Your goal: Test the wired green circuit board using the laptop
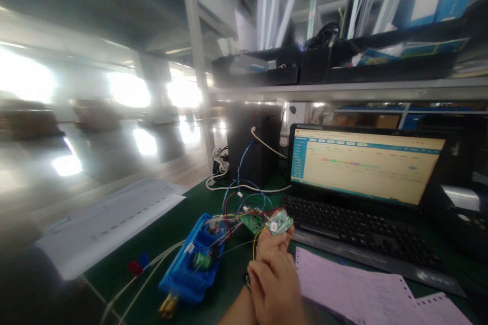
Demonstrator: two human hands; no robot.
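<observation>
A small green circuit board (pixel 280 221) with wires attached is held up at the fingertips of my left hand (pixel 270 245). My right hand (pixel 276 284) lies across my left hand near the wrist, its fingers bent and pressed together; whatever they grip is hidden. Behind the held board, a second green circuit board (pixel 251 222) sits among red, white and yellow wires. To the left of my hands lies an opened blue housing (pixel 194 261), with a green cylindrical part (pixel 202 261) inside and a brass fitting (pixel 168 305) at its near end.
A keyboard (pixel 354 233) and a lit monitor (pixel 362 167) stand on the right. Pink punched sheets (pixel 351 284) lie beside my right hand. White papers (pixel 114 218) cover the table's left edge. Blue cable (pixel 239 167) runs from a black computer case (pixel 244 147) at the back.
</observation>
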